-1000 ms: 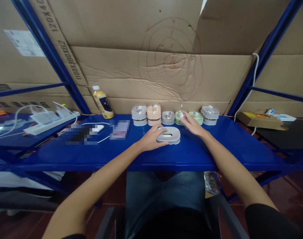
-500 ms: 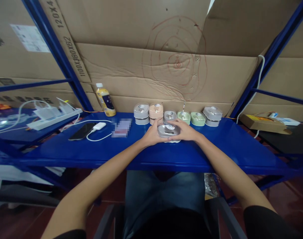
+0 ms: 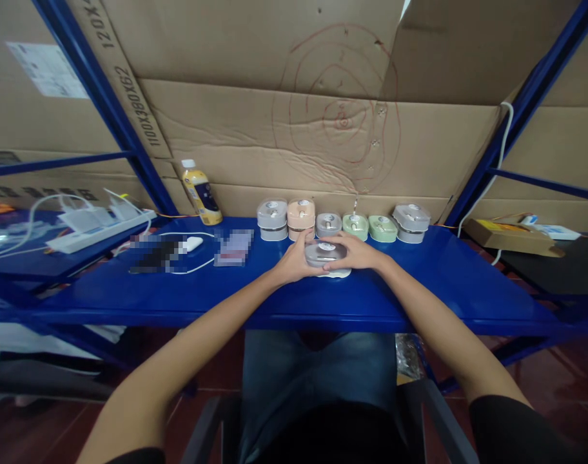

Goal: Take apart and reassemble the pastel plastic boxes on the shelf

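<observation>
Between my two hands is a grey plastic box with a clear lid (image 3: 323,256), a round sticker on its top. My left hand (image 3: 296,260) wraps its left side, and my right hand (image 3: 356,252) grips its right side with the thumb across the front. A pale, wavy-edged piece (image 3: 340,273) shows beneath the box; what it belongs to is hidden. Just behind my hands stand a small grey lidded box (image 3: 329,225), a peach stack (image 3: 301,212) and a small green box (image 3: 355,227). My left fingers partly cover the peach stack's lower part.
A grey stack (image 3: 273,220) stands left in the row; another green box (image 3: 383,229) and a grey stack (image 3: 412,223) stand right. On the blue table (image 3: 216,293) are a yellow bottle (image 3: 202,193), a white charger with cable (image 3: 193,243) and blurred flat items. Cardboard (image 3: 236,142) backs the table.
The box in my hands has tilted slightly, and my right thumb has shifted up onto its front. The whole view has moved a little; the other boxes stay in place.
</observation>
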`<state>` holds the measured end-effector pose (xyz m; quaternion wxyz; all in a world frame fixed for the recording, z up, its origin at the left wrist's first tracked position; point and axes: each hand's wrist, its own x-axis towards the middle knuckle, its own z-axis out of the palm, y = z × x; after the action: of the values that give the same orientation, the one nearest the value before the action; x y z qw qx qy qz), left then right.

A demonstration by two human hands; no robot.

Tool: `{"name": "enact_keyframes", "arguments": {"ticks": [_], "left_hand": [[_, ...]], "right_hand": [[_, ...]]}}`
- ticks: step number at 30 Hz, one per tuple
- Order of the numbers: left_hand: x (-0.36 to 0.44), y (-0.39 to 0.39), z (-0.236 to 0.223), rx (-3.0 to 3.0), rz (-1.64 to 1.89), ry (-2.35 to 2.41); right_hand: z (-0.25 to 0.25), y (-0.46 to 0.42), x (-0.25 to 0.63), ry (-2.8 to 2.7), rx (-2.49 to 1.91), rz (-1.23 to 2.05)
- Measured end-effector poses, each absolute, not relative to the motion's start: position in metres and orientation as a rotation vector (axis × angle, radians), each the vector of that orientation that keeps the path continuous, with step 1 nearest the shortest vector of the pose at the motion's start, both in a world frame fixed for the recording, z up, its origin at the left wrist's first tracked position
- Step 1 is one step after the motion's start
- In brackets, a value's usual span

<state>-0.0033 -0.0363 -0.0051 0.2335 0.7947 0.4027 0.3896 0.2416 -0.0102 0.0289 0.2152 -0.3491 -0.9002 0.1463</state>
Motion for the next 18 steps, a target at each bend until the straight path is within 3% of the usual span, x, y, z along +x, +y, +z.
{"name": "enact_keyframes", "arguments": {"ticks": [18], "left_hand": [[-0.0030,-0.0418,-0.0073,2.445,0.999,1.049]], "right_hand": [[0.0338,-0.0176,0.2420,-2.541,-0.966,0.402]]}}
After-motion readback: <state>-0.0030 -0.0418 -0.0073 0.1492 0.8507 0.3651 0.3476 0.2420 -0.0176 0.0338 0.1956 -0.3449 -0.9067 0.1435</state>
